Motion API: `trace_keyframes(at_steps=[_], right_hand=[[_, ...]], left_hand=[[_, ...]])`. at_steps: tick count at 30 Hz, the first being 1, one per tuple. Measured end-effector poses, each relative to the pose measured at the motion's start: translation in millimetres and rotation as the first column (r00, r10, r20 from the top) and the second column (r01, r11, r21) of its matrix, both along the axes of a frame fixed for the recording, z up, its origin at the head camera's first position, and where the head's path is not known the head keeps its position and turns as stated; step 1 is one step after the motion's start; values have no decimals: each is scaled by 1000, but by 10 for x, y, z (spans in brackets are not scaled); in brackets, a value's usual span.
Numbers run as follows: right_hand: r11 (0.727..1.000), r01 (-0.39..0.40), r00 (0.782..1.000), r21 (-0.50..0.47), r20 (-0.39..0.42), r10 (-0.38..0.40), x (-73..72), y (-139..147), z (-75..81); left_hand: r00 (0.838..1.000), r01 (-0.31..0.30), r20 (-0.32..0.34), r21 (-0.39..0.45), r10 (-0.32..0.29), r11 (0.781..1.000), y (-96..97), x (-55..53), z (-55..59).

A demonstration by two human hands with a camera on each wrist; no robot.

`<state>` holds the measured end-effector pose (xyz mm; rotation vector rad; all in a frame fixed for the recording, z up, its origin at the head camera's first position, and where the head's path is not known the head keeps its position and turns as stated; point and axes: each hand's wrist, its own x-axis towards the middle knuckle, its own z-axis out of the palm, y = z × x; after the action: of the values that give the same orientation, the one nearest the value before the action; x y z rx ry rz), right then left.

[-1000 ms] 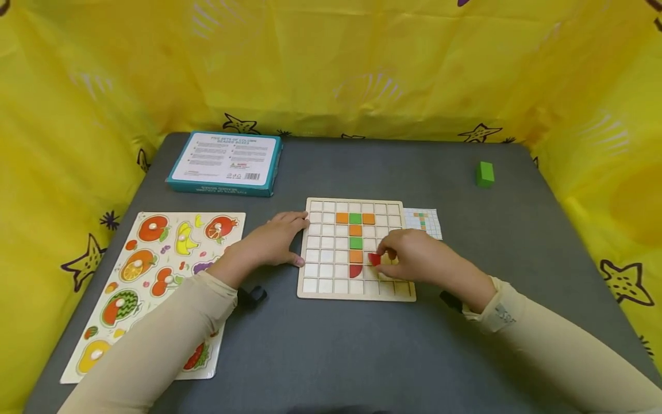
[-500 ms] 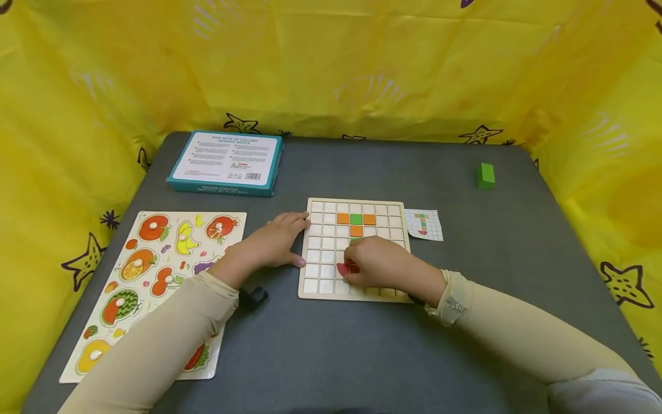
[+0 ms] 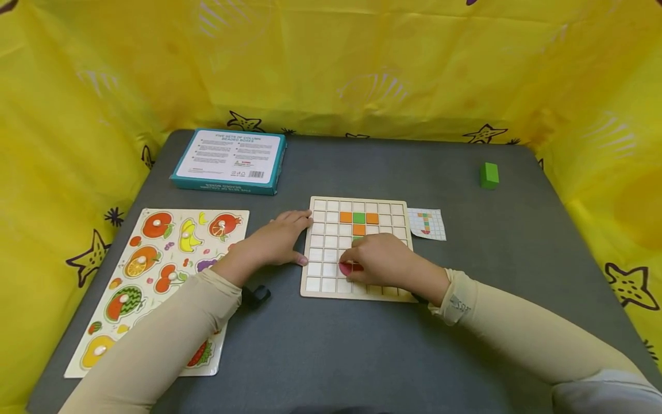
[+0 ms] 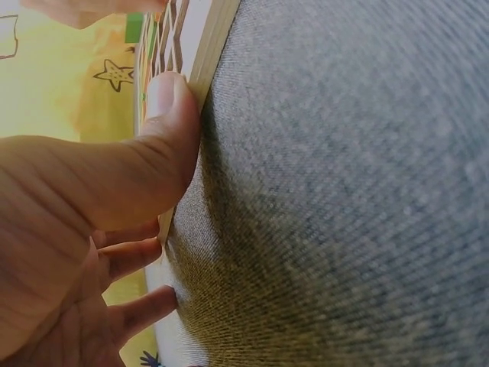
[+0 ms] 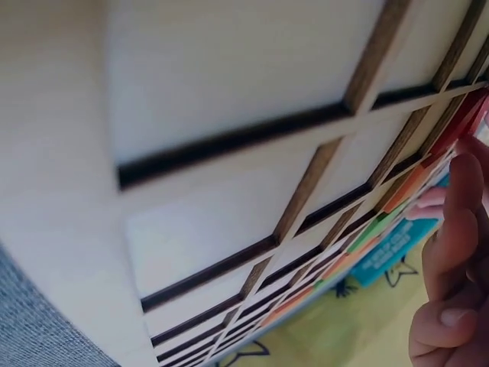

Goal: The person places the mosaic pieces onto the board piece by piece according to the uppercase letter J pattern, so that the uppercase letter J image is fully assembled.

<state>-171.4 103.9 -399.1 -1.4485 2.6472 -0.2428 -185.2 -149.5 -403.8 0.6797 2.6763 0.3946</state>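
A wooden grid board [image 3: 314,269] lies on the dark table, with orange tiles [image 3: 359,229] and green tiles [image 3: 359,218] in some of its squares. My right hand [image 3: 387,261] is over the lower middle of the board, pinching a red rounded tile [image 3: 343,268] between thumb and fingertips. More red shows just right of that tile, partly covered by the fingers. At the board's left edge, my left hand [image 3: 274,238] rests with fingers spread, thumb and fingertips against the frame. In the left wrist view, its thumb [image 4: 172,115] presses the board's side.
A small printed pattern card [image 3: 427,224] lies against the board's right side. A fruit peg puzzle [image 3: 150,305] sits under my left forearm. Behind it is a teal-and-white box [image 3: 227,158]. A green block [image 3: 488,175] stands at the far right.
My right hand has moved left across the board with the red tile, from right of the tile column to its lower left. The left hand has stayed at the edge.
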Motion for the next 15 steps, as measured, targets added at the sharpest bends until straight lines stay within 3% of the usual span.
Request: trace_keyframes(at_steps=[15], right_hand=[[999, -25, 999, 27, -24, 26, 7, 36, 12]], left_hand=[[1000, -10, 5, -12, 10, 1000, 6, -5, -6]])
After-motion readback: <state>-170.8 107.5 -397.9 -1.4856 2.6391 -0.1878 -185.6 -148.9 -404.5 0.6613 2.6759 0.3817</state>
